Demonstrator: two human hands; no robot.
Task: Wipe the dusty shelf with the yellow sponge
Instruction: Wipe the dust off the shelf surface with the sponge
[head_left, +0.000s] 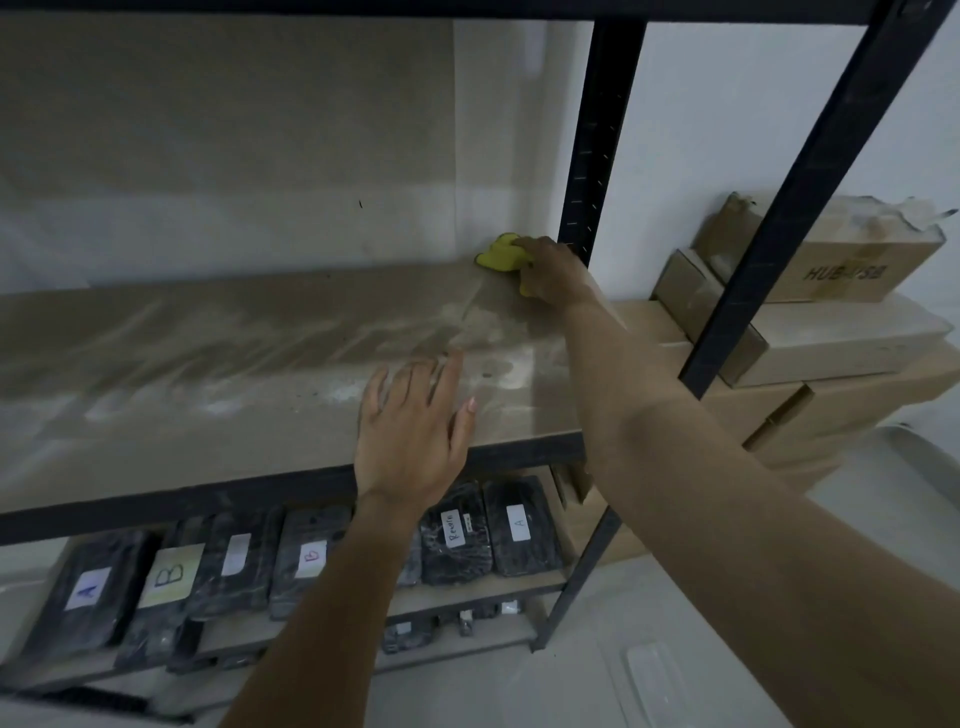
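while reaching to the far right corner of the dusty shelf (260, 364), right hand (553, 273) clamped around the yellow sponge (501, 253), pressed beside the black upright post (597, 156). left hand (413, 431) spread flat, empty, near the front edge. risk: smearing dust rather than lifting it, or knuckles knocking the post.

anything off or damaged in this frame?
Two things. The shelf carries streaky pale dust, thickest around the middle front, so wiping is unfinished. The top cardboard box in the stack to the right has a torn, ragged lid. The right hand presses the yellow sponge in the back corner; the left hand is open.
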